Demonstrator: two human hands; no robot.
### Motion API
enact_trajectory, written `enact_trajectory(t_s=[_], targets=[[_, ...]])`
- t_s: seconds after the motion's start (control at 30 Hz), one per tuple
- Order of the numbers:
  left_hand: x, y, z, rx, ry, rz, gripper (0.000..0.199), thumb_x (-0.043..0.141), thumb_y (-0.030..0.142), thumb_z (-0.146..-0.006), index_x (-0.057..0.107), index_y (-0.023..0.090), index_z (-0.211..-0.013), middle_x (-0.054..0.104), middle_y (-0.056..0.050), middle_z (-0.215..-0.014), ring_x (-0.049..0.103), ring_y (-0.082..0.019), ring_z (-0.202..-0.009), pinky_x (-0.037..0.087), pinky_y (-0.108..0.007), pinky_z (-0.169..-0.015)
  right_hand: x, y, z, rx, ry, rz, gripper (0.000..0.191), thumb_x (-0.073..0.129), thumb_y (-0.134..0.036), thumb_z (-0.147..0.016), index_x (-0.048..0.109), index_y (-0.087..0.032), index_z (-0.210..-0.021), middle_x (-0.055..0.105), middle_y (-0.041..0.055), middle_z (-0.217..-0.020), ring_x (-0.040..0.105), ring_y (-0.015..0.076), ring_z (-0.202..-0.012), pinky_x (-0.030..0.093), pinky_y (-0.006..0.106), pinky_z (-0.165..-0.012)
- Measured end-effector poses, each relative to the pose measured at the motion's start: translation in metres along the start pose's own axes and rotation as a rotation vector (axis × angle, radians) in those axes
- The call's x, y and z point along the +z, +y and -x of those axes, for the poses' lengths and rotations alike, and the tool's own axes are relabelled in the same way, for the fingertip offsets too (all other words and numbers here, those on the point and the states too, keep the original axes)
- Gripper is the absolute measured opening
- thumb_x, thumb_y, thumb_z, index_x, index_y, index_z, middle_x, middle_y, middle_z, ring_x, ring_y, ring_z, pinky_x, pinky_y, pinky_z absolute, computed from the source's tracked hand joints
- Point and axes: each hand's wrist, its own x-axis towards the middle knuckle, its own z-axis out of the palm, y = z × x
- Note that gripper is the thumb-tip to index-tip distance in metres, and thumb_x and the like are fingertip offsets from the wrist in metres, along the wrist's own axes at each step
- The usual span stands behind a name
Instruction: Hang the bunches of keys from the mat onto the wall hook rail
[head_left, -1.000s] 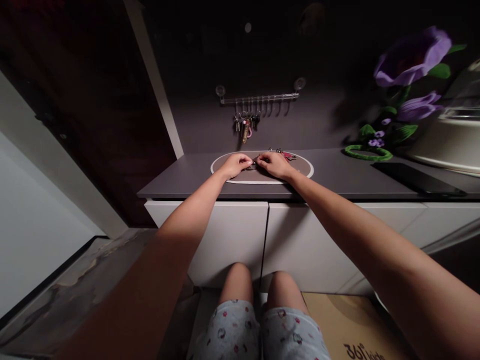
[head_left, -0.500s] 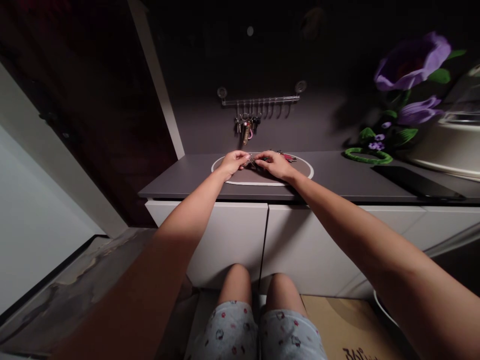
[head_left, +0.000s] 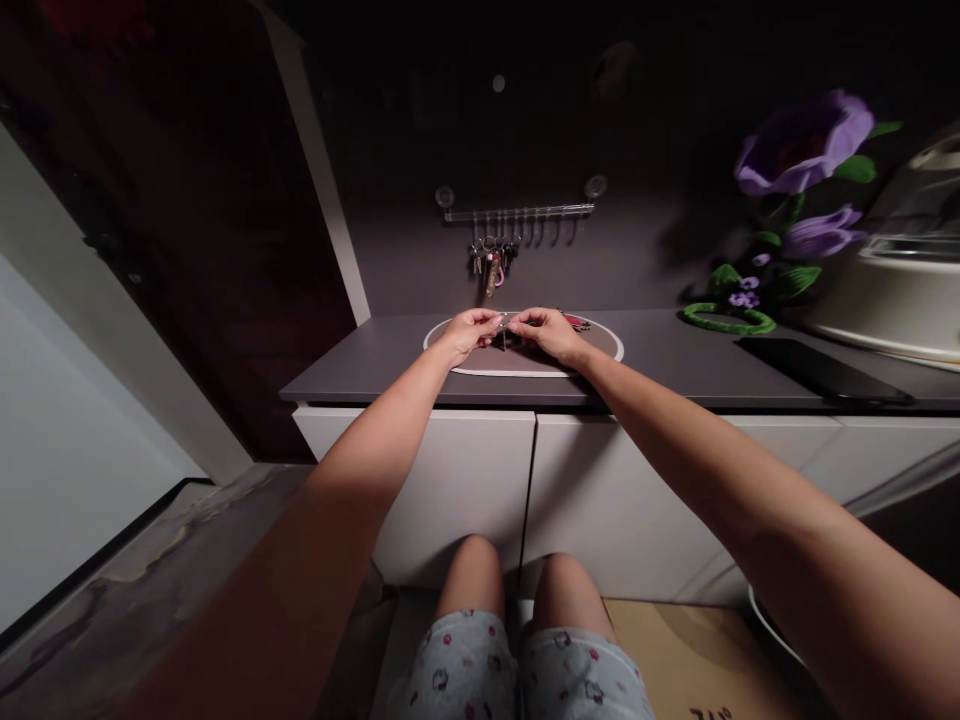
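My left hand [head_left: 471,332] and my right hand [head_left: 546,332] meet over an oval mat [head_left: 517,373] with a pale rim. Between their pinched fingertips is a small metal bunch that looks like keys [head_left: 504,342], one piece hanging down. Its ring is too small to make out clearly. Behind my right hand, a red item with metal bits [head_left: 577,322] lies on the mat, partly hidden. Above, several keys [head_left: 495,258] hang from a clear hook rail [head_left: 519,213] on the wall.
The grey counter [head_left: 337,365] sits on white cabinets [head_left: 450,470]. To the right are a black flat device [head_left: 821,370], purple flowers [head_left: 806,145] with a green ring base, and a cream dome-lidded appliance [head_left: 885,300]. A cardboard box [head_left: 660,650] lies on the floor.
The view has tilted slightly. My fingertips have come closer together, and a piece of the metal bunch now hangs straight down between them.
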Motion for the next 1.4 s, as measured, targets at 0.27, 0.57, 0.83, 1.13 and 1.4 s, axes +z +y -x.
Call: enact_trajectory(t_s=[0.27,0.57,0.83,1.13,1.4], targets=[[0.003,0.000,0.001,-0.014,0.004,0.004,0.034,0.075,0.032,-0.057,0.061,0.012,-0.080,0.057,0.002,-0.067,0.050,-0.004,-0.057,0.039,-0.018,-0.054,-0.001,0.002,-0.002,-0.021,-0.006,-0.082,0.033,0.069,-0.042,-0.060,0.060,-0.013,-0.073,0.056,-0.0014,-0.062,0.043,0.0059,-0.053,0.038,0.021,-0.055],[0.007,0.000,0.000,-0.010,-0.025,-0.049,0.041,0.075,0.038,-0.056,0.063,0.012,-0.085,0.059,0.000,-0.073,0.049,-0.004,-0.058,0.040,-0.020,-0.058,-0.003,0.009,-0.007,-0.069,0.046,-0.143,0.029,0.066,-0.040,-0.061,0.058,-0.014,-0.071,0.057,-0.0017,-0.068,0.047,0.0078,-0.062,0.038,0.023,-0.065],[0.011,0.010,-0.016,0.081,-0.074,-0.166,0.042,0.068,0.044,-0.062,0.064,0.011,-0.087,0.057,-0.001,-0.066,0.047,-0.005,-0.055,0.038,-0.021,-0.056,-0.009,0.012,-0.015,-0.046,0.122,-0.240,0.032,0.065,-0.044,-0.061,0.055,-0.015,-0.073,0.053,-0.0022,-0.069,0.047,0.0084,-0.064,0.039,0.024,-0.067],[0.030,0.025,-0.052,0.140,0.197,-0.262,0.024,0.048,0.034,-0.080,0.058,0.011,-0.078,0.055,-0.001,-0.061,0.047,-0.006,-0.051,0.037,-0.019,-0.050,-0.028,0.002,-0.051,-0.040,0.258,-0.403,0.032,0.068,-0.040,-0.058,0.049,-0.017,-0.069,0.050,-0.0028,-0.070,0.050,0.0081,-0.068,0.044,0.023,-0.066],[0.025,-0.001,-0.067,0.300,0.255,-0.662,0.023,0.040,0.028,-0.083,0.055,0.014,-0.072,0.052,0.001,-0.058,0.046,-0.008,-0.051,0.035,-0.021,-0.054,-0.037,-0.007,-0.097,0.019,0.325,-0.383,0.017,0.059,-0.027,-0.071,0.046,-0.017,-0.072,0.050,-0.0021,-0.071,0.056,0.0095,-0.065,0.047,0.023,-0.057]])
